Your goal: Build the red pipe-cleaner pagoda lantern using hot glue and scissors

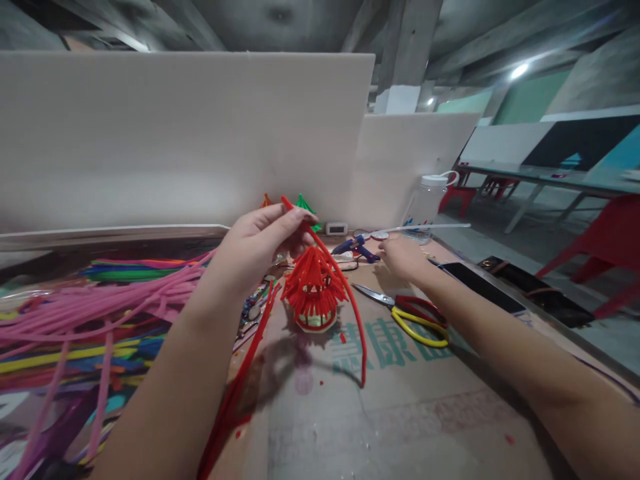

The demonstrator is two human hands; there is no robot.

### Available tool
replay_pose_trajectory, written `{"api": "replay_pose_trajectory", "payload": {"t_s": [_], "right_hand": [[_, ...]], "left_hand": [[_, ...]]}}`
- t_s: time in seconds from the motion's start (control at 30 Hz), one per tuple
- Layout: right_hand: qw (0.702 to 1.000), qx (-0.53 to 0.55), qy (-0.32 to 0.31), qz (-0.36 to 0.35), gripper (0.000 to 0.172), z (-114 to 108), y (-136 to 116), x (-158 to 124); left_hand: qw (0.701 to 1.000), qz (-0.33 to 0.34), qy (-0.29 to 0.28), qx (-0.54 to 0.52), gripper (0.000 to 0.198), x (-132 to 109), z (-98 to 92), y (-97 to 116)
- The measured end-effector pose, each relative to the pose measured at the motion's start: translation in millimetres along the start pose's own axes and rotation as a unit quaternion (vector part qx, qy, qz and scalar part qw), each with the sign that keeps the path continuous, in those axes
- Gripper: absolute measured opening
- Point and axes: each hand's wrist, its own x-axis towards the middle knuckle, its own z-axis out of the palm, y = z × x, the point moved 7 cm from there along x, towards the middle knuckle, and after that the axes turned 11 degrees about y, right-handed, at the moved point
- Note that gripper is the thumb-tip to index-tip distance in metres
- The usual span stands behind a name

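My left hand pinches a bent red pipe cleaner between thumb and fingers; its long end hangs to the right. Just below those fingers is a small red pagoda-like model with tiered fringed roofs and a pale base. Whether the hand also touches its tip is hidden. My right hand reaches to the handle of a dark blue glue gun, from which a clear glue stick juts to the right. Its fingertips are blurred and partly hidden, so a grip on the gun is unclear.
Scissors with red and yellow handles lie on the cardboard. Pink pipe cleaners and other colours heap at left, with loose red ones nearer. A clear bottle, a small white device and a phone stand or lie beyond.
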Motion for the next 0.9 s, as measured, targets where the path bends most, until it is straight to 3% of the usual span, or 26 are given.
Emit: {"api": "replay_pose_trajectory", "payload": {"t_s": [0.13, 0.2, 0.37, 0.57, 0.67, 0.83, 0.9], "right_hand": [[0.995, 0.077, 0.02, -0.061, 0.04, -40.7, -46.5, -33.1], [0.962, 0.252, -0.008, -0.106, 0.044, -54.3, -82.9, -51.2], [0.925, 0.354, -0.013, -0.134, 0.024, -68.5, -137.2, -77.5], [0.881, 0.452, -0.13, -0.049, 0.027, -56.9, -145.3, -86.0], [0.865, 0.477, -0.15, -0.046, 0.03, -58.0, -142.8, -88.2], [0.892, 0.433, -0.1, -0.078, 0.028, -55.7, -134.0, -85.8], [0.914, 0.386, -0.072, -0.101, 0.029, -53.5, -132.1, -85.9]], "left_hand": [[0.998, -0.016, -0.048, 0.048, 0.034, -5.1, 11.4, -9.0], [0.996, -0.02, -0.059, 0.064, 0.035, -9.1, 17.5, -9.1], [0.993, -0.005, -0.101, 0.055, 0.029, -17.8, 32.4, -3.1], [0.998, 0.021, -0.056, 0.029, 0.028, -11.7, 26.2, -3.3], [0.997, 0.036, -0.042, 0.05, 0.029, -10.7, 23.5, -3.1], [0.982, 0.079, -0.074, 0.154, 0.028, -15.2, 25.4, 1.0], [0.969, 0.111, -0.058, 0.213, 0.03, -13.7, 21.6, 2.6]]}}
